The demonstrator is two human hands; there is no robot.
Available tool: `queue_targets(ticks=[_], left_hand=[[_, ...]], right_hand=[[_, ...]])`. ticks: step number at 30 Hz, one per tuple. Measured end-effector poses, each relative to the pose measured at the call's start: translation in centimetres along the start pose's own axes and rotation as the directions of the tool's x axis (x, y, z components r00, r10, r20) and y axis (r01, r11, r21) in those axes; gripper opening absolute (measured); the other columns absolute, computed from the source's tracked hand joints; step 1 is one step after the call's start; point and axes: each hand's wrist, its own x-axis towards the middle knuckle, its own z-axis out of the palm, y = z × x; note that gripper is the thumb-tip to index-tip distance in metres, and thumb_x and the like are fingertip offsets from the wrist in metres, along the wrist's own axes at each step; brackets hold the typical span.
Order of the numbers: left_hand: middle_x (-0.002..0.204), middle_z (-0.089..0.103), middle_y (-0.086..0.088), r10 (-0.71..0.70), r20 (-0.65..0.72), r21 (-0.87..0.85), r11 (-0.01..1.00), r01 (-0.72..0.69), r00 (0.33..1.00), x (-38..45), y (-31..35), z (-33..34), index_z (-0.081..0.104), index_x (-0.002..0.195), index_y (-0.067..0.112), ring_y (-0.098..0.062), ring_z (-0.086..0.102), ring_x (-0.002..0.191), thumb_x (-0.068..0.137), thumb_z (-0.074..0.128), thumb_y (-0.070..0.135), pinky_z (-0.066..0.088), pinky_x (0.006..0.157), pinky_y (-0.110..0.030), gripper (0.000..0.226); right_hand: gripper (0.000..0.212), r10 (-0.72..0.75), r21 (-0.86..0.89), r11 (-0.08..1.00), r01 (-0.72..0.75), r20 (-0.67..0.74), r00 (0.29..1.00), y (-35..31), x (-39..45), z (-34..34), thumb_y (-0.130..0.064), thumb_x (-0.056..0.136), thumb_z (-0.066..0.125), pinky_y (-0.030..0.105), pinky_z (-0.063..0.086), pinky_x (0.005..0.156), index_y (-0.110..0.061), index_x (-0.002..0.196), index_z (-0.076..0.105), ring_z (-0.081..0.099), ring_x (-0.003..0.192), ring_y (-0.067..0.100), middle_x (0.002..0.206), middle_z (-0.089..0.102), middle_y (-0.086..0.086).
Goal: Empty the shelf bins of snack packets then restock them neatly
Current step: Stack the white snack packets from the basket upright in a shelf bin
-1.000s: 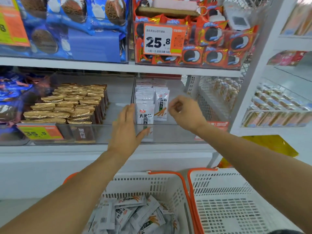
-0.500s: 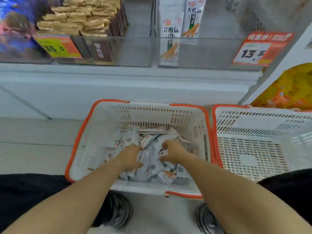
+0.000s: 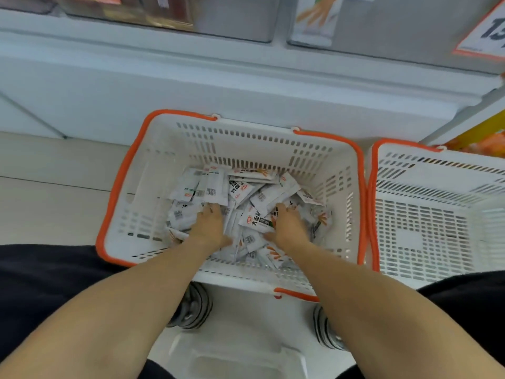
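A heap of white snack packets lies loose in the left white basket with an orange rim on the floor. Both my hands are down inside it on the heap. My left hand lies flat on the packets with its fingers spread forward. My right hand rests beside it, fingertips pushed in among the packets next to one printed packet; neither hand visibly grips a packet. At the top edge is the clear shelf bin, with one packet standing upright at its left front.
A second white basket with an orange rim stands right of the first, touching it, with nothing visible inside. An orange price tag hangs at the bin's right. My shoes are just below the baskets. White shelf base behind.
A second ago both hands were up at the shelf bin by the upright packets. They have come down into the basket, and the view has tilted down and closer to the heap.
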Motion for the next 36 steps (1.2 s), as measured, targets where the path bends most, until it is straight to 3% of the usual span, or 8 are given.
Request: queue_targets(ticks=[7, 13, 16, 19, 22, 26, 31, 36], left_hand=[[0.115, 0.062, -0.013, -0.081, 0.036, -0.294, 0.952, 0.089, 0.996, -0.6, -0.4, -2.5, 0.054, 0.119, 0.007, -0.026, 0.059, 0.097, 0.076, 0.08, 0.006, 0.05, 0.08, -0.033, 0.051], [0.092, 0.065, -0.018, -0.167, 0.147, -0.69, 0.689, 0.223, 0.975, -2.2, -0.5, -5.3, 0.067, 0.096, 0.002, -0.025, 0.062, 0.075, 0.083, 0.059, -0.002, 0.046, 0.065, -0.03, 0.015], [0.096, 0.065, -0.021, -0.155, 0.297, -0.871, 0.361, 0.334, 0.942, -3.6, -0.1, -6.7, 0.052, 0.099, 0.004, -0.03, 0.064, 0.078, 0.092, 0.052, -0.002, 0.054, 0.06, -0.035, 0.009], [0.097, 0.07, -0.019, -0.056, 0.36, -0.895, 0.26, 0.361, 0.931, -5.0, 0.2, -7.6, 0.052, 0.111, 0.004, -0.03, 0.068, 0.084, 0.102, 0.047, 0.004, 0.06, 0.063, -0.043, 0.011], [0.108, 0.071, -0.022, -0.004, 0.345, -0.901, 0.278, 0.333, 0.939, -5.8, 0.4, -7.8, 0.053, 0.119, 0.003, -0.034, 0.068, 0.095, 0.102, 0.05, 0.003, 0.058, 0.081, -0.049, 0.017], [0.113, 0.072, -0.022, 0.111, 0.346, -0.884, 0.372, 0.285, 0.932, -6.3, 0.3, -8.3, 0.059, 0.119, 0.014, -0.038, 0.07, 0.103, 0.085, 0.064, -0.015, 0.061, 0.082, -0.048, 0.045], [0.103, 0.073, -0.014, -0.018, 0.237, -0.532, 0.834, 0.145, 0.971, -6.3, 0.3, -9.7, 0.063, 0.114, 0.001, -0.03, 0.073, 0.092, 0.08, 0.076, -0.004, 0.06, 0.086, -0.045, 0.037], [0.102, 0.074, -0.019, 0.024, 0.303, -0.574, 0.803, 0.163, 0.953, -7.1, 1.1, -11.3, 0.058, 0.12, 0.008, -0.03, 0.076, 0.087, 0.091, 0.069, 0.006, 0.063, 0.07, -0.039, 0.031]], right_hand=[[0.066, 0.123, 0.015, 0.992, -0.124, 0.066, 0.99, 0.1, -0.6, -0.8, -0.046, 0.071, 0.088, 0.032, 0.05, 0.072, -0.01, 0.109, 0.05, 0.057, 0.089, 0.021, 0.105, 0.056, 0.005], [0.054, 0.183, 0.181, 0.952, -0.248, 0.316, 0.931, -0.5, -1.1, -2.5, -0.051, 0.073, 0.085, 0.024, 0.044, 0.048, -0.01, 0.087, 0.054, 0.056, 0.06, 0.011, 0.078, 0.062, 0.002], [0.047, 0.127, 0.586, 0.713, -0.384, 0.431, 0.893, -0.5, -1.3, -3.4, -0.04, 0.077, 0.086, 0.025, 0.048, 0.05, -0.004, 0.097, 0.064, 0.056, 0.048, 0.012, 0.072, 0.066, 0.008], [0.035, 0.0, 0.827, 0.419, -0.374, 0.412, 0.911, -0.5, -2.0, -4.7, -0.026, 0.084, 0.081, 0.032, 0.056, 0.065, 0.0, 0.102, 0.065, 0.06, 0.061, 0.018, 0.083, 0.067, 0.013], [0.037, -0.105, 0.897, 0.244, -0.369, 0.402, 0.909, -0.4, -2.8, -6.0, -0.017, 0.092, 0.073, 0.036, 0.062, 0.075, 0.004, 0.12, 0.062, 0.068, 0.073, 0.02, 0.088, 0.073, 0.011], [0.035, -0.178, 0.906, 0.254, -0.338, 0.387, 0.905, 0.3, -3.5, -6.6, -0.018, 0.093, 0.072, 0.042, 0.061, 0.082, -0.008, 0.124, 0.061, 0.068, 0.085, 0.024, 0.097, 0.073, 0.009], [0.034, -0.107, 0.947, 0.101, -0.305, 0.315, 0.943, 1.4, -3.1, -6.9, -0.025, 0.09, 0.074, 0.028, 0.046, 0.057, -0.008, 0.119, 0.069, 0.055, 0.074, 0.017, 0.097, 0.064, 0.009], [0.028, -0.15, 0.961, 0.146, -0.234, 0.255, 0.955, 1.1, -2.9, -7.5, -0.015, 0.094, 0.07, 0.034, 0.054, 0.072, -0.011, 0.121, 0.065, 0.065, 0.089, 0.025, 0.107, 0.07, 0.012]])
